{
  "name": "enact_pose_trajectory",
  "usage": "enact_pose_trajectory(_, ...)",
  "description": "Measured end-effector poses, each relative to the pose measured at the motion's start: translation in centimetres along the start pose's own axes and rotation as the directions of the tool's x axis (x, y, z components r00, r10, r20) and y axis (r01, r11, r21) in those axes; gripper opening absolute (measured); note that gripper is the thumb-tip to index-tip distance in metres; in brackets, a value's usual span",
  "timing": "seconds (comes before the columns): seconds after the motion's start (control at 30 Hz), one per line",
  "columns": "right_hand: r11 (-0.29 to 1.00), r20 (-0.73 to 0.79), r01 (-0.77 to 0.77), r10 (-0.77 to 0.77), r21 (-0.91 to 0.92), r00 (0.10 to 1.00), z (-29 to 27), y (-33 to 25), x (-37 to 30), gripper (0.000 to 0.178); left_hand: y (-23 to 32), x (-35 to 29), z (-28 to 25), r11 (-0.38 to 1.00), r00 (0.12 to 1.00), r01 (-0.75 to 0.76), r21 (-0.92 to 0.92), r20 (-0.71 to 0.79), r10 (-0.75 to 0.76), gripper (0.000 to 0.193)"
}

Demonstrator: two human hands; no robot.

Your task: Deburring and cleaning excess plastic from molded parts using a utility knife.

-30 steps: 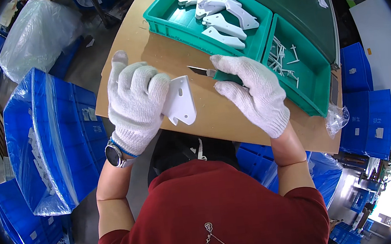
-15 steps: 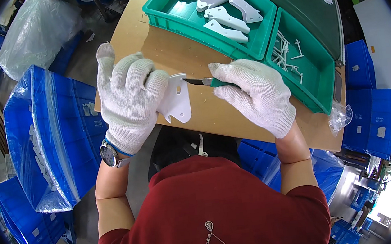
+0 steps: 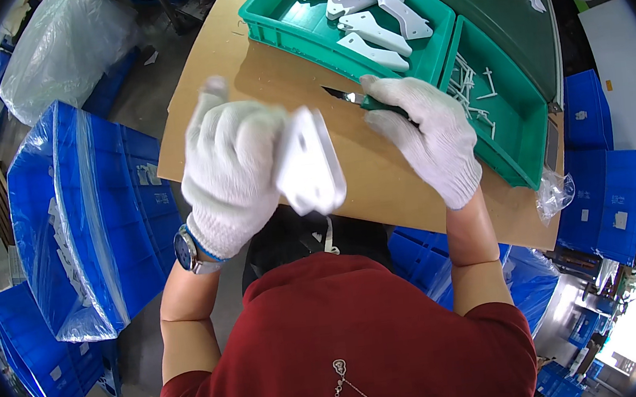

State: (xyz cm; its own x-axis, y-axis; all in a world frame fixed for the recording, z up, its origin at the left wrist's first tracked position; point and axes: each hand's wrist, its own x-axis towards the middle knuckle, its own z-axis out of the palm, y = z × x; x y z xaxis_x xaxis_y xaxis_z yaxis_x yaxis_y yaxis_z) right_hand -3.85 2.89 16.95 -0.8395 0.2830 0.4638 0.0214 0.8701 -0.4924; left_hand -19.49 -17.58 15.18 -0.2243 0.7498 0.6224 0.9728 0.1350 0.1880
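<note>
Left hand [image 3: 234,172]: fingers curled tight on a white plastic bracket [image 3: 311,167]. Bracket sticks out on the right side of that hand, up off the surface [image 3: 380,198], wide face turned mostly up at me. Right hand [image 3: 433,128]: thumb and fingers pinch the green handle of a craft knife [image 3: 359,99], blade [image 3: 339,94] out.

Key relation: bracket sits between my hands, left of the right hand and slightly nearer my body than the blade. Its long axis runs roughly toward and away from me, far end tipped a bit left. Knife axis slants across that, blade aimed left and away from me. Blade tip is just beyond the bracket's far end and a little to its right, with surface showing between them, so they look apart. Left hand is the nearer one, already on the part; right hand touches only the knife.

Caveat: bracket is motion-blurred, so I can't read its edges or holes properly, and the height gap to the blade is unclear.

Around: green tray [image 3: 294,47] on the far side of the surface, with white brackets [image 3: 376,31] inside, apparently the same kind. Second green tray [image 3: 518,123] butts up on its right, thin white plastic sticks [image 3: 463,80] piled toward its left side. Crumpled clear bag [image 3: 554,195] at that tray's near corner.
</note>
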Motion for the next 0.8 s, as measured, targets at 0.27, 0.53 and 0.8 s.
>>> enact_pose_trajectory(0.27,0.962,-0.144,0.177,-0.149,0.206,0.978,2.2,-2.4,-1.0,0.042,0.7,-0.6,1.3,0.476,0.784,0.589,-0.653,0.319,-0.533,0.095)
enact_pose_trajectory(0.53,0.964,-0.044,0.259,-0.256,0.065,0.966,3.0,-2.6,-0.9,0.042,1.2,-0.6,1.6,0.258,0.736,0.598,-0.759,0.393,-0.550,0.099)
enact_pose_trajectory(0.8,0.960,-0.110,0.278,-0.281,-0.041,0.953,3.6,-3.0,-1.0,0.043,1.6,-1.2,2.9,0.226,0.739,0.480,-0.847,0.253,-0.624,0.087)
